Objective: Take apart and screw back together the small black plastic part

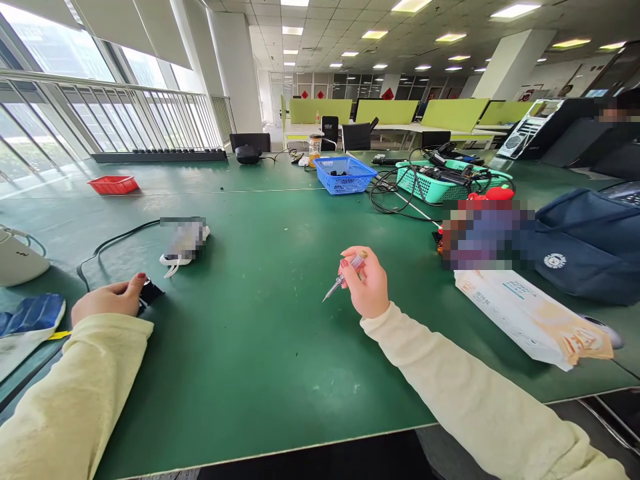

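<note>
Right-hand fingers (352,279) pinched a slim, clear-handled metal screwdriver (339,281) — tip-out, likely for control.
Left of the screwdriver, left-hand fingers (135,287) gripped a small, glossy black piece (151,293) — perhaps steadying it.

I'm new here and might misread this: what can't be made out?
All in the head view:
Black object: partly covered by the left hand.
Pointed tool: handle partly covered by the right hand; tip too small to read.
White device: top blurred by pixelation.
Pale object: cut off by the picture's left edge.
Blue basket: dark contents too small to identify.
</note>
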Demonstrator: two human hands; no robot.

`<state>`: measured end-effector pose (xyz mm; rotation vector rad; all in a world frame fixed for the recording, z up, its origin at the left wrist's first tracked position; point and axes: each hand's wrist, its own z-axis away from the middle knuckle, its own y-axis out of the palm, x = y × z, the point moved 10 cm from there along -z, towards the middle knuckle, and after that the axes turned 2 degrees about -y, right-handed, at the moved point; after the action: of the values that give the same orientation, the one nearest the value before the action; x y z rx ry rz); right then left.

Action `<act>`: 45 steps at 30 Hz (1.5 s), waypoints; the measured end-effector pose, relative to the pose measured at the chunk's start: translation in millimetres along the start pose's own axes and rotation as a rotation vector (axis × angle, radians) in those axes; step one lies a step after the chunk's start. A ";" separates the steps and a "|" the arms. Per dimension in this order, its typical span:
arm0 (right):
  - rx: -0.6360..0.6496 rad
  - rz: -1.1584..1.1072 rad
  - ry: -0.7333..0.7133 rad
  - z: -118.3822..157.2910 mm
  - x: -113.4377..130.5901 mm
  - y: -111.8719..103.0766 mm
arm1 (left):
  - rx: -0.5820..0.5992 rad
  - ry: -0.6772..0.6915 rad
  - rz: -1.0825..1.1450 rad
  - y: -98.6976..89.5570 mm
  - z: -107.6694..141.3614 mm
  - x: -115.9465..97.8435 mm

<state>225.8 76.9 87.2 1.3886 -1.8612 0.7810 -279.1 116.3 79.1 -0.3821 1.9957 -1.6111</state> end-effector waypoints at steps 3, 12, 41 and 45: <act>0.001 0.010 -0.008 -0.5 0.9 -0.1 | 0.076 -0.103 -0.177 6.2 1.6 10.5; 0.017 0.013 -0.013 0.3 1.9 1.4 | 0.100 -0.090 -0.224 9.0 7.7 3.6; 0.040 0.035 -0.020 2.1 1.2 4.6 | -0.011 0.248 -0.234 7.1 -1.0 -15.4; 0.032 0.018 -0.026 2.0 2.9 3.9 | 0.060 0.282 -0.257 24.3 2.9 -25.5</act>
<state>221.2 74.6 88.1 1.4101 -1.8911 0.8086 -253.9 133.5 61.2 -0.4217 2.1687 -1.9726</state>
